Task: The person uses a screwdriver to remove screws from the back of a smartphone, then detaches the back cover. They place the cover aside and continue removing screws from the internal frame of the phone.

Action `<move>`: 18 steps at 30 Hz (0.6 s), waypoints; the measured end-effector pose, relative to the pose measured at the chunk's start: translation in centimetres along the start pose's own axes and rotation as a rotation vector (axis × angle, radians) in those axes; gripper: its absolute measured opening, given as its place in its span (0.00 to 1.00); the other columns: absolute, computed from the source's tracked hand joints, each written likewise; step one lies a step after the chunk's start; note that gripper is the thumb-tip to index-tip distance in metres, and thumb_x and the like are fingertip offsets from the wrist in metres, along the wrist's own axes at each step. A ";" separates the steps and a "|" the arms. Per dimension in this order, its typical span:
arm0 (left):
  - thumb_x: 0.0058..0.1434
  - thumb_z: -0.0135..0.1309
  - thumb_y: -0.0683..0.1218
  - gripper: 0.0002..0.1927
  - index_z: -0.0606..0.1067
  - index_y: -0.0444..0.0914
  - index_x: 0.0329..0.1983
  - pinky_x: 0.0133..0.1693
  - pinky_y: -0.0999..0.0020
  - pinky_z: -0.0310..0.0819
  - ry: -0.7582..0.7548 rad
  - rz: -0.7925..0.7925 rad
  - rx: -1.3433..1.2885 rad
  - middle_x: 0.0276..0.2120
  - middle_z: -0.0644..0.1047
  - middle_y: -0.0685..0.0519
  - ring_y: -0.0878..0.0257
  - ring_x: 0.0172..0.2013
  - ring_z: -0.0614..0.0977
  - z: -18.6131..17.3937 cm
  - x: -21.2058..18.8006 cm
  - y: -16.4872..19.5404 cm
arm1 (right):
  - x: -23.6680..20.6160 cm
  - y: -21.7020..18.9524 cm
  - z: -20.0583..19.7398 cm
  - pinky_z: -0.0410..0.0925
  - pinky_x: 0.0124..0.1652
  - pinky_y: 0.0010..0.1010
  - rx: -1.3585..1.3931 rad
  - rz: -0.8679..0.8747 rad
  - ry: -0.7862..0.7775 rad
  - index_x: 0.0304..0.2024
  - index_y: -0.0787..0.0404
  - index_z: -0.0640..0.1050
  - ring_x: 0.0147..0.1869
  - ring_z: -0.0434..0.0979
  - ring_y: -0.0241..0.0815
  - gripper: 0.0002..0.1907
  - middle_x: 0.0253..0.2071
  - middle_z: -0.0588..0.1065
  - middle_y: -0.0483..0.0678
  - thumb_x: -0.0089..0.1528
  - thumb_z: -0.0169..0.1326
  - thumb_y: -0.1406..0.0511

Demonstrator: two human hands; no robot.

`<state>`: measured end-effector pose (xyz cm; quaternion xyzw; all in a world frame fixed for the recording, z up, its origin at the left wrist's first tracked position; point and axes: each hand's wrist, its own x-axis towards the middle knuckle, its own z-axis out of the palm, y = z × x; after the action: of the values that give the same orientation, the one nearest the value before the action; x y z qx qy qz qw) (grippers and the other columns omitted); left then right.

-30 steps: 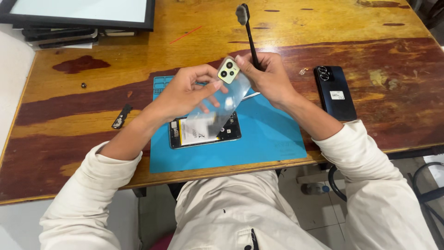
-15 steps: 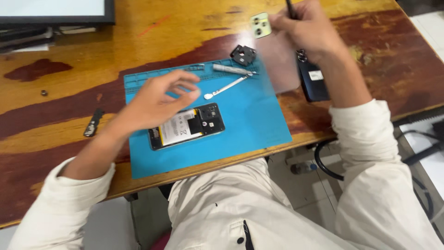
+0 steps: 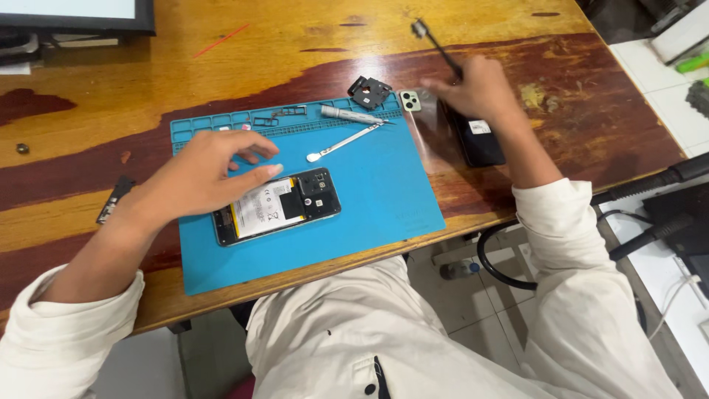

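Opened phone [image 3: 277, 205], glossy rectangular, under left hand [image 3: 203, 177]; right hand [image 3: 476, 92] grips thin black tool [image 3: 436, 46].

A blue mat [image 3: 384, 199] lies on streaked orange-brown wooden table [image 3: 295, 52].

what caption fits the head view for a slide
Left hand rests on an opened phone on a blue mat; right hand holds a thin tool.
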<state>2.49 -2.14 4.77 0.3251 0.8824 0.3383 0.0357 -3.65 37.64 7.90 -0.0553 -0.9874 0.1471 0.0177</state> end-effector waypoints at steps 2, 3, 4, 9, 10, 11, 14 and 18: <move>0.61 0.58 0.55 0.21 0.79 0.37 0.50 0.42 0.59 0.79 0.008 0.005 -0.014 0.42 0.83 0.47 0.55 0.43 0.86 -0.2 -0.1 0.3 | 0.0 1.1 -1.1 0.72 0.30 0.46 -0.069 0.064 0.035 0.28 0.72 0.78 0.27 0.77 0.49 0.35 0.27 0.76 0.58 0.65 0.61 0.43; 0.59 0.59 0.57 0.23 0.79 0.38 0.49 0.44 0.58 0.79 -0.012 -0.018 0.047 0.43 0.83 0.47 0.54 0.44 0.85 -0.4 -0.1 0.5 | 0.0 1.6 -1.6 0.72 0.32 0.46 -0.121 0.050 0.098 0.28 0.72 0.78 0.28 0.78 0.52 0.36 0.27 0.77 0.60 0.66 0.62 0.43; 0.57 0.60 0.59 0.25 0.79 0.39 0.49 0.46 0.57 0.78 -0.031 -0.041 0.111 0.43 0.82 0.47 0.53 0.46 0.84 -0.7 -0.3 0.6 | 0.1 2.1 -2.0 0.73 0.34 0.46 -0.172 0.033 0.164 0.28 0.72 0.78 0.29 0.80 0.54 0.37 0.27 0.77 0.62 0.67 0.63 0.42; 0.41 0.69 0.69 0.42 0.76 0.43 0.55 0.51 0.49 0.71 -0.174 -0.077 0.382 0.54 0.74 0.46 0.47 0.58 0.72 -0.9 -0.7 2.2 | 0.7 3.0 -1.9 0.73 0.37 0.48 -0.195 0.125 -0.031 0.26 0.69 0.80 0.32 0.81 0.56 0.36 0.27 0.78 0.63 0.60 0.63 0.39; 0.39 0.71 0.71 0.47 0.74 0.45 0.59 0.53 0.50 0.71 -0.242 -0.151 0.395 0.55 0.73 0.50 0.49 0.59 0.71 -0.8 -0.8 2.6 | 0.8 2.9 -1.6 0.73 0.37 0.49 -0.185 0.123 -0.043 0.27 0.69 0.81 0.33 0.82 0.56 0.36 0.28 0.78 0.63 0.60 0.63 0.39; 0.36 0.72 0.72 0.52 0.72 0.47 0.62 0.55 0.51 0.71 -0.313 -0.224 0.408 0.55 0.72 0.54 0.51 0.60 0.70 -0.8 -0.9 3.0 | 1.0 2.8 -1.4 0.74 0.37 0.48 -0.183 0.123 -0.055 0.28 0.69 0.81 0.33 0.82 0.56 0.37 0.28 0.78 0.62 0.60 0.62 0.39; 0.34 0.70 0.70 0.51 0.73 0.47 0.61 0.53 0.51 0.72 -0.299 -0.116 0.395 0.52 0.73 0.52 0.50 0.58 0.71 -0.7 -0.9 3.8 | 1.0 2.8 -1.1 0.73 0.37 0.46 -0.198 0.137 -0.034 0.29 0.69 0.81 0.33 0.82 0.56 0.37 0.27 0.77 0.61 0.61 0.62 0.39; 0.39 0.71 0.69 0.45 0.74 0.46 0.58 0.50 0.50 0.73 -0.280 -0.085 0.377 0.51 0.74 0.52 0.50 0.55 0.74 -0.6 -1.1 3.5 | 0.4 2.3 -0.9 0.71 0.34 0.44 -0.187 -0.151 0.237 0.32 0.70 0.79 0.31 0.79 0.57 0.33 0.26 0.75 0.62 0.68 0.63 0.44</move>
<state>5.17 -1.18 7.24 0.3323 0.9293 0.1175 0.1103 -3.79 40.15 8.12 0.0006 -0.9891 0.0454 0.1398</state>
